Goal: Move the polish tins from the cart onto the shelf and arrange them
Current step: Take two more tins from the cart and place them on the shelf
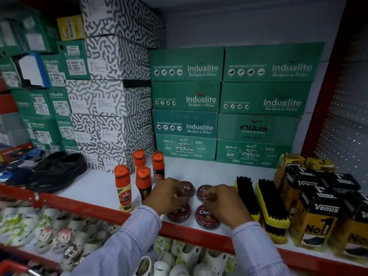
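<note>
Four round dark-red polish tins sit in a two-by-two group on the white shelf [199, 168] near its red front edge. My left hand [167, 194] reaches over the front left tin [180, 214], and its fingertips pinch the near rim of the back left tin [187, 188]. My right hand [223, 204] partly covers the front right tin [206, 217], and its fingertips close on the near rim of the back right tin [202, 190]. The cart is out of view.
Several orange-capped polish bottles [123, 186] stand just left of the tins. Black-bristled yellow brushes [270, 202] lie to the right, then stacked Venus boxes [318, 214]. Green shoe boxes [187, 124] line the back wall. A black shoe [57, 170] rests at far left, and white clogs [63, 236] fill the shelf below.
</note>
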A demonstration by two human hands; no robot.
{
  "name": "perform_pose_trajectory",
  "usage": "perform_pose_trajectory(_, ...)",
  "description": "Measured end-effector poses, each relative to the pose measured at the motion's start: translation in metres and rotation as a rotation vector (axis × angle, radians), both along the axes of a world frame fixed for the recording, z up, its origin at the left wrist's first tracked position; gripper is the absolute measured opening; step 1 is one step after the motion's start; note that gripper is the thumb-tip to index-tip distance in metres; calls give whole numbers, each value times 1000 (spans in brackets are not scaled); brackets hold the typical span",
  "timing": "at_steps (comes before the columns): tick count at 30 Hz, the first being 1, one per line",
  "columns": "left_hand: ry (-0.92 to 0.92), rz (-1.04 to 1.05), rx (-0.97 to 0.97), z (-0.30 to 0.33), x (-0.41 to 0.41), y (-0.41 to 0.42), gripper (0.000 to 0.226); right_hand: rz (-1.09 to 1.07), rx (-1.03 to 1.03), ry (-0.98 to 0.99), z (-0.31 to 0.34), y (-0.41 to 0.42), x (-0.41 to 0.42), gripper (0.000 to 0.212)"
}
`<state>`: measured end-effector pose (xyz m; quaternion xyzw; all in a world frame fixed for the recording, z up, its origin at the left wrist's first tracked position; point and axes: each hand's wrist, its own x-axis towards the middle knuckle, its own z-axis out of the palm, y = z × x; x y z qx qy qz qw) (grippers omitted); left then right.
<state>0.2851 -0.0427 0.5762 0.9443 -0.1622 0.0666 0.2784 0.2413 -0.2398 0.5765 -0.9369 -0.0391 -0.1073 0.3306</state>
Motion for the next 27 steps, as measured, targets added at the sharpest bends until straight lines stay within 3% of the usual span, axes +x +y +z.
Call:
perform_pose_trajectory(2, 59, -14, 58, -3, -8, 7, 53, 58, -45, 90, -3, -1, -15, 29)
perform_pose_trajectory(5, 80, -50, 122, -4, -22, 8, 41, 78, -100, 112, -11, 2, -27, 34)
perform_pose_trajectory(16, -9, -65, -25, -2, -42, 5, 28, -20, -15, -4, -12, 14, -31, 20)
perform_pose_trajectory(27, -81, -37, -3, -2, -47, 9, 25, -43, -24, -11, -13, 16, -31, 21)
